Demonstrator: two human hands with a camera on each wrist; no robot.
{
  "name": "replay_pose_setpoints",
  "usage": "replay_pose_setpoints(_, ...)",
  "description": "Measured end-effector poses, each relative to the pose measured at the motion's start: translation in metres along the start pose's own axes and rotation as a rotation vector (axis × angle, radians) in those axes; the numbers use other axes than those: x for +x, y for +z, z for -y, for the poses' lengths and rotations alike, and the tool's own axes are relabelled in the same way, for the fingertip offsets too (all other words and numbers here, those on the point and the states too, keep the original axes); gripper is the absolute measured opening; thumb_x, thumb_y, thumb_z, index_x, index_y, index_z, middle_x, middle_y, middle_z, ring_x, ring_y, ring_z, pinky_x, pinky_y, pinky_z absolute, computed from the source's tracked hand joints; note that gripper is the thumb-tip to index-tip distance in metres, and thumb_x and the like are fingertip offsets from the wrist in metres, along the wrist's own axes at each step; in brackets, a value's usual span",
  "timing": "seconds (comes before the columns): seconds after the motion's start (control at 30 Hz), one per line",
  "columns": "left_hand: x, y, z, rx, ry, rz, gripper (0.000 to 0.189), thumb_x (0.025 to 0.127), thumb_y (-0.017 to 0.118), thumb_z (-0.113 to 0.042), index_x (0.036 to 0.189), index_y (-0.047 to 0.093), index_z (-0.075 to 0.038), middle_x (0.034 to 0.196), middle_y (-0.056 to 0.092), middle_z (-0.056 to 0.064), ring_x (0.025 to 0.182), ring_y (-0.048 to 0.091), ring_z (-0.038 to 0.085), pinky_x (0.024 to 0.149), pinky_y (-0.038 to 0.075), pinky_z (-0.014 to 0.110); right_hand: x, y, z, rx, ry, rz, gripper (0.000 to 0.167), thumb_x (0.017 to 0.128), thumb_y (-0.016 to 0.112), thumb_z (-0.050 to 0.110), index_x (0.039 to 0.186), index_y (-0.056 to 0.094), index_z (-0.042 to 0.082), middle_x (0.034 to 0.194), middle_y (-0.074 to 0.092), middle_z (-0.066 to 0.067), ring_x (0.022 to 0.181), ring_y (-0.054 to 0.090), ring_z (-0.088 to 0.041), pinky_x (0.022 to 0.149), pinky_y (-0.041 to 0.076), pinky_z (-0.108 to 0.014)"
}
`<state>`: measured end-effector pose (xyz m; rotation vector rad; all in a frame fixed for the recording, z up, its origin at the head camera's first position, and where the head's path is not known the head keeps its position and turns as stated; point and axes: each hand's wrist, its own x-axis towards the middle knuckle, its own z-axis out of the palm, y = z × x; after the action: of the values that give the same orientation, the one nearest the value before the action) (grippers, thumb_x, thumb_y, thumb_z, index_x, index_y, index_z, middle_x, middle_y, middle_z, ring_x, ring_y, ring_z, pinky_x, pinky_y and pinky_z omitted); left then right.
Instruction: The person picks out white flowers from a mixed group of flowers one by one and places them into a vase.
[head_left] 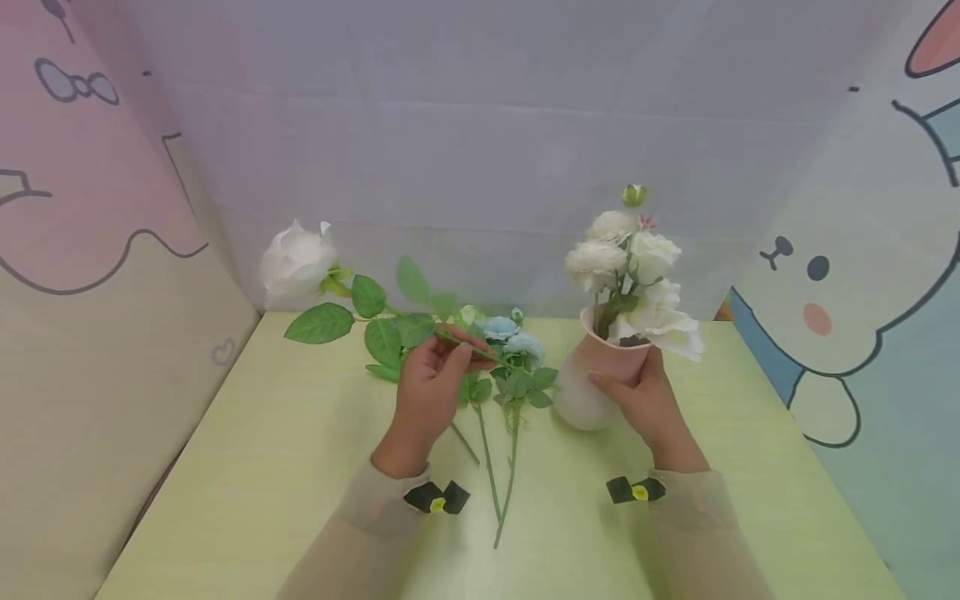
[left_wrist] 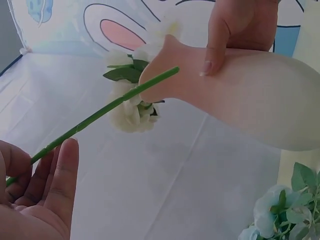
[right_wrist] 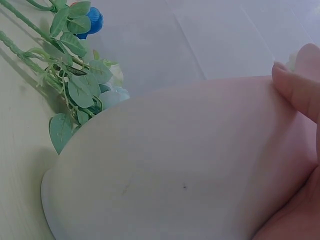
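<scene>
My left hand (head_left: 431, 379) pinches the green stem (left_wrist: 105, 110) of a large white rose (head_left: 296, 262). The bloom points out to the left, and the leafy stem runs right, past my fingers. In the left wrist view, the bare stem end overlaps the vase near its flared mouth. With my right hand (head_left: 648, 400) I grip the neck of a pink and white vase (head_left: 588, 387), thumb on the near side. The vase leans, its mouth tipped away to the right. Several white flowers (head_left: 600, 262) stand in it, their lower stems hidden inside.
Between my hands, light blue flowers (head_left: 501, 327) with green leaves lie on the pale yellow table (head_left: 262, 492), stems (head_left: 487, 458) toward me. A deep blue bloom (right_wrist: 92, 22) shows among them in the right wrist view. A plain cloth (head_left: 480, 167) hangs behind, with cartoon-printed sheets at both sides.
</scene>
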<state>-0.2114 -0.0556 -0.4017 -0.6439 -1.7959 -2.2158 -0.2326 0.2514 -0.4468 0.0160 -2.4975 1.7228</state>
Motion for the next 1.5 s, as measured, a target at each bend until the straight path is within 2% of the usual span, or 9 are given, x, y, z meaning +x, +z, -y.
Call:
replay_pose_setpoints(0.17,0.008,0.007,-0.003,-0.020,0.060,-0.006,0.015,0.109,0.048,-0.006,0.108,0.055,0.007,0.108,0.064,0.025,0.095,0.072,0.026,0.089,0.058,0.050,0.001,0.000,-0.001,-0.016,0.004,-0.004,0.090,0.090,0.081,0.027,0.153,0.021,0.001,0.149,0.041,-0.021,0.134,0.043,-0.031,0.114,0.033,-0.048)
replay_pose_setpoints(0.33,0.019,0.016,-0.006,-0.030,0.107,0.006,0.014,0.109,0.046,-0.003,0.108,0.054,0.008,0.108,0.064,0.028,0.098,0.071,0.025,0.090,0.058,0.047,0.001,0.001,-0.001,-0.017,0.006,-0.010,0.086,0.090,0.081,0.026,0.150,0.024,-0.001,0.145,0.044,-0.021,0.131,0.046,-0.029,0.111,0.035,-0.046)
replay_pose_setpoints(0.47,0.026,0.023,-0.010,-0.020,0.132,0.029,0.016,0.109,0.045,-0.005,0.108,0.055,0.007,0.109,0.062,0.031,0.099,0.071,0.029,0.091,0.058,0.045,0.001,0.001,0.000,-0.014,0.005,-0.009,0.085,0.090,0.080,0.026,0.149,0.025,0.000,0.145,0.044,-0.020,0.131,0.046,-0.028,0.110,0.035,-0.045)
replay_pose_setpoints(0.7,0.038,0.034,-0.019,0.006,0.152,0.056,0.018,0.111,0.045,-0.010,0.111,0.056,0.004,0.111,0.064,0.025,0.100,0.071,0.036,0.092,0.058,0.044,0.001,0.000,-0.001,0.038,-0.033,0.021,0.097,0.091,0.080,0.020,0.159,0.014,0.005,0.158,0.032,-0.017,0.142,0.037,-0.029,0.117,0.030,-0.049)
replay_pose_setpoints(0.9,0.048,0.043,-0.023,-0.004,0.190,0.093,0.021,0.110,0.043,-0.008,0.109,0.056,0.008,0.111,0.061,0.033,0.101,0.068,0.042,0.092,0.058,0.044,0.001,-0.001,0.000,0.024,-0.005,0.019,0.091,0.091,0.080,0.024,0.155,0.018,0.003,0.151,0.038,-0.018,0.136,0.041,-0.028,0.114,0.033,-0.048)
replay_pose_setpoints(1.0,0.051,0.047,-0.025,-0.015,0.189,0.102,0.020,0.110,0.043,-0.005,0.109,0.056,0.010,0.110,0.061,0.032,0.101,0.068,0.044,0.091,0.058,0.044,0.001,0.000,0.001,0.014,0.005,0.013,0.088,0.092,0.080,0.026,0.153,0.021,0.002,0.147,0.040,-0.018,0.133,0.044,-0.028,0.113,0.034,-0.047)
replay_pose_setpoints(1.2,0.051,0.056,-0.028,0.000,0.126,0.130,0.019,0.110,0.044,-0.006,0.113,0.058,0.008,0.112,0.063,0.026,0.101,0.070,0.039,0.094,0.057,0.044,0.000,0.000,0.003,0.026,0.013,0.009,0.090,0.091,0.080,0.027,0.153,0.019,0.002,0.151,0.038,-0.019,0.137,0.041,-0.030,0.116,0.032,-0.048)
replay_pose_setpoints(1.37,0.051,0.062,-0.023,0.026,0.086,0.159,0.020,0.111,0.045,-0.012,0.115,0.058,0.003,0.112,0.066,0.018,0.104,0.070,0.038,0.097,0.055,0.044,0.000,0.001,0.003,0.028,0.016,0.009,0.092,0.091,0.080,0.026,0.155,0.018,0.002,0.154,0.036,-0.019,0.140,0.039,-0.031,0.117,0.030,-0.050)
replay_pose_setpoints(1.5,0.048,0.065,-0.020,0.037,0.071,0.174,0.020,0.111,0.044,-0.013,0.117,0.056,0.001,0.115,0.066,0.017,0.105,0.070,0.032,0.097,0.055,0.041,0.000,0.001,0.001,0.017,0.016,0.004,0.090,0.091,0.080,0.027,0.153,0.019,0.001,0.151,0.038,-0.020,0.138,0.041,-0.031,0.116,0.031,-0.049)
